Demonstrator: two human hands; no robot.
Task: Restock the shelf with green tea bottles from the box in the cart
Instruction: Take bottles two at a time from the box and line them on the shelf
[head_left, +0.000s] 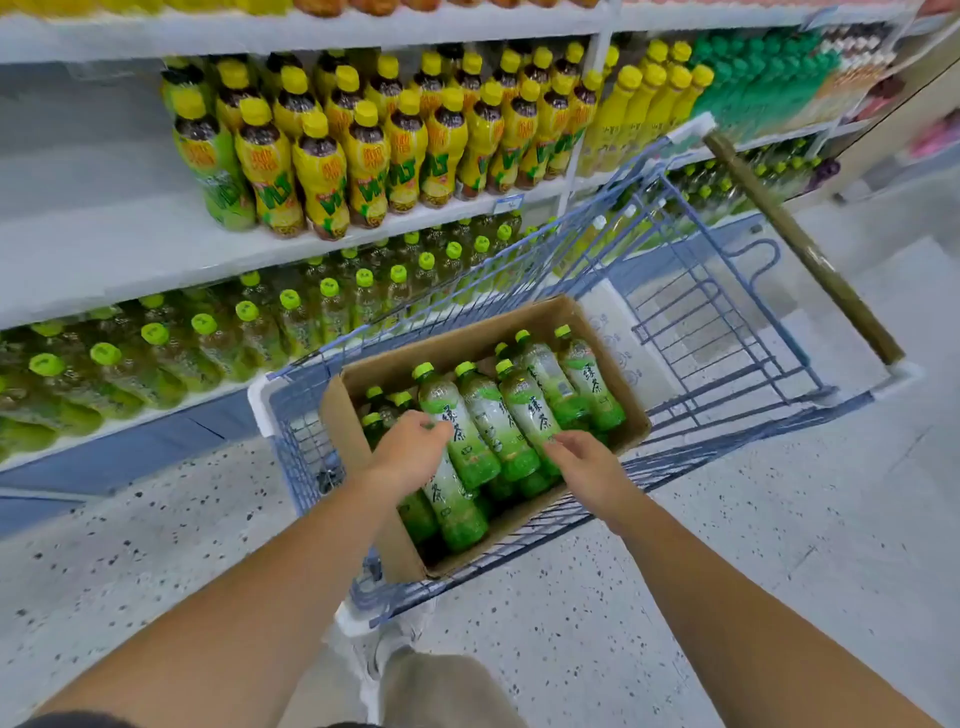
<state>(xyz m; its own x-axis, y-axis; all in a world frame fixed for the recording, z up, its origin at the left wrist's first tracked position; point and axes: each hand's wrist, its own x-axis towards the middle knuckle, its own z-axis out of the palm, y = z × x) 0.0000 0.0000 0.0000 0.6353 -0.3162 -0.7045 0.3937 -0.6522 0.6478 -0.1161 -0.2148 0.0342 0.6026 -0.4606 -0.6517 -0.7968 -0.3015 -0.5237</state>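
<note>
The bottles (470, 431) in the brown cardboard box (358, 452) are clear with green labels and lime caps. The wire cart (691, 312) is blue with an olive handle (800, 244). At eleven o'clock, yellow-capped yellow bottles (322, 176) stand on a white shelf (104, 249). The floor (779, 545) is pale grey, speckled black.

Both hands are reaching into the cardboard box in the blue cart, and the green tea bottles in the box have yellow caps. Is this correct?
Not quite. The head view shows the green tea bottles in the cardboard box have green caps; the yellow caps are on the shelf bottles. The left hand and right hand do reach into the box in the blue cart.
</note>
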